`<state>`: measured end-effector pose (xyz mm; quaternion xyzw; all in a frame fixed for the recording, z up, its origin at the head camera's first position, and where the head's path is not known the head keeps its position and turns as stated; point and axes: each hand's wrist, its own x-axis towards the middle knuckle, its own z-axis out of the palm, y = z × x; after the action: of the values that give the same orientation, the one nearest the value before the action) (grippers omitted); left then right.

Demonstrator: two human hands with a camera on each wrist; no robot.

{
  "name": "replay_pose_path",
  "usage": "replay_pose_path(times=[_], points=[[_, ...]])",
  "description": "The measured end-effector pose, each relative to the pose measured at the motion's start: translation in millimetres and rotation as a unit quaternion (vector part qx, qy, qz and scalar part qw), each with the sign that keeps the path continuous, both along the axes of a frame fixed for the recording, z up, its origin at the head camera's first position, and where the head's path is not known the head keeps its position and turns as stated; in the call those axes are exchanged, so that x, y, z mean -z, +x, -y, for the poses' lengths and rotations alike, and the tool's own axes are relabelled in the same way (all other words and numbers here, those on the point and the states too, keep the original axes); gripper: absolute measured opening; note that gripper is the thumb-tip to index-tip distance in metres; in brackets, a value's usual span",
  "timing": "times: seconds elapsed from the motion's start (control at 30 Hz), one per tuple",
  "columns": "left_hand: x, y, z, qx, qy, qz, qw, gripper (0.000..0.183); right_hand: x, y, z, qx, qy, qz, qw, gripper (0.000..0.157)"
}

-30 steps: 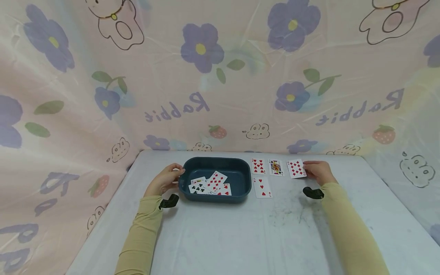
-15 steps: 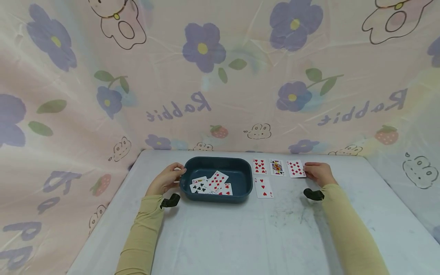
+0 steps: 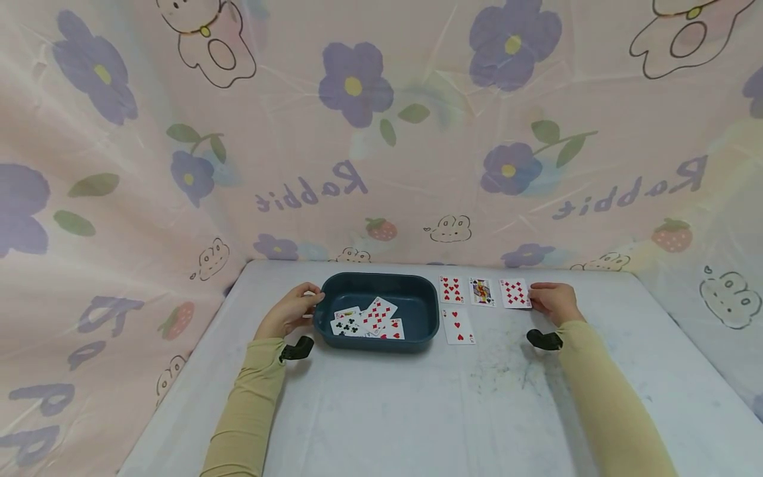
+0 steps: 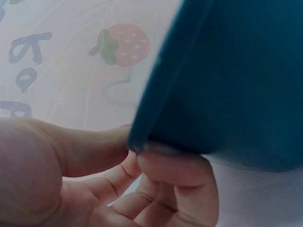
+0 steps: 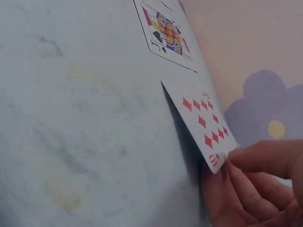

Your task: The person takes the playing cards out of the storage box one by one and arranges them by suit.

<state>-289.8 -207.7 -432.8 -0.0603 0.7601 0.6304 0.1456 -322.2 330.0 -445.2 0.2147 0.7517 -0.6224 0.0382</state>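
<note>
My left hand (image 3: 290, 310) pinches the left rim of a dark blue plastic basin (image 3: 417, 336), thumb outside and curled fingers under the lip in the left wrist view. Several playing cards (image 3: 377, 314) lie loosely piled in the basin. My right hand (image 3: 556, 301) pinches the ten of diamonds (image 5: 203, 123) by its near corner. In the right wrist view that card is tilted, its held end raised off the table. Left of it lies the jack of spades (image 3: 481, 291), flat and apart from it.
A heart card with many pips (image 3: 451, 289) lies beside the basin's right end, with the three of hearts (image 3: 458, 326) just below it. White cloth covers the table (image 3: 405, 411). A printed curtain (image 3: 286, 132) hangs behind and at the sides.
The ten of diamonds has straightened slightly and now lines up more with the cards at its left. Both hands keep their grips; the view shifts a little.
</note>
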Motion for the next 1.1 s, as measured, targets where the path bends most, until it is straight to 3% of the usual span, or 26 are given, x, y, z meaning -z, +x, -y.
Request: replay_pose_path(times=[0.33, 0.77, 1.1], points=[[-0.6, -1.4, -0.4, -0.008, -0.004, 0.001, 1.0000, 0.016, -3.4, 2.3, -1.1, -0.021, 0.013, -0.012, 1.000, 0.047], [0.3, 0.4, -2.2, -0.015, -0.004, 0.007, 0.9999, 0.016, -2.3, 3.3, -0.2, -0.015, 0.016, 0.004, 1.000, 0.043], [-1.1, 0.3, -2.5, -0.014, -0.010, 0.010, 0.9998, 0.015, -8.2, 4.6, 1.3, -0.011, 0.000, -0.009, 1.000, 0.044]])
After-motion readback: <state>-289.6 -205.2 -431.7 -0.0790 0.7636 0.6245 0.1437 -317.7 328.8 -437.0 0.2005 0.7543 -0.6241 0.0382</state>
